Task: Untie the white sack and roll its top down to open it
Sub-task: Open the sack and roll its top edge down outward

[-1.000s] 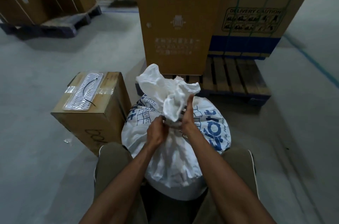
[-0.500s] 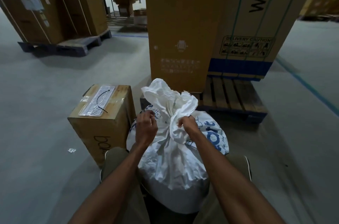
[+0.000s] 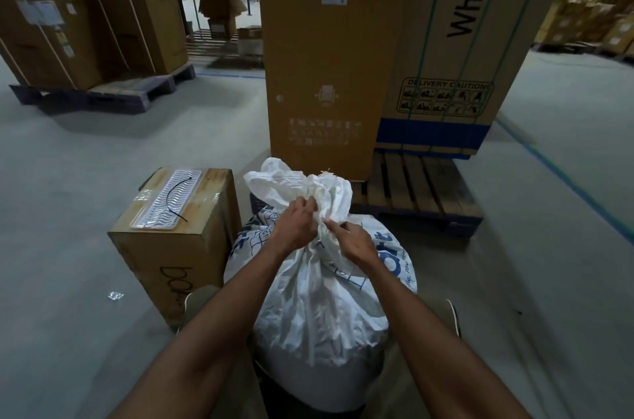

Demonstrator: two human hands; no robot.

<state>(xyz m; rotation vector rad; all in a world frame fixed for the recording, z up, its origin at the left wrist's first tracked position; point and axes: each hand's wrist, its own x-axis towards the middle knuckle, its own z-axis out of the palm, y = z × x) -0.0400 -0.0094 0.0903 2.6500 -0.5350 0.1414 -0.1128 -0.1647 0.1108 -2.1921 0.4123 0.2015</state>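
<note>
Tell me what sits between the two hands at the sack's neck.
In the head view, only the bunched neck of the white sack lies between the left hand and right hand; both grip it.

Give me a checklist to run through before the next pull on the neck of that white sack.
1. Left hand grips the bunched neck: ok.
2. Right hand pinches the fabric at the neck: ok.
3. White sack stands upright between the knees: ok.
4. Tie already loose: cannot tell, the hands hide it.
5. Top rolled down: not ok, it is bunched above the hands.
6. Cardboard box at the left leaves room to fold the top: ok, likely; it stands close beside the sack.
</note>
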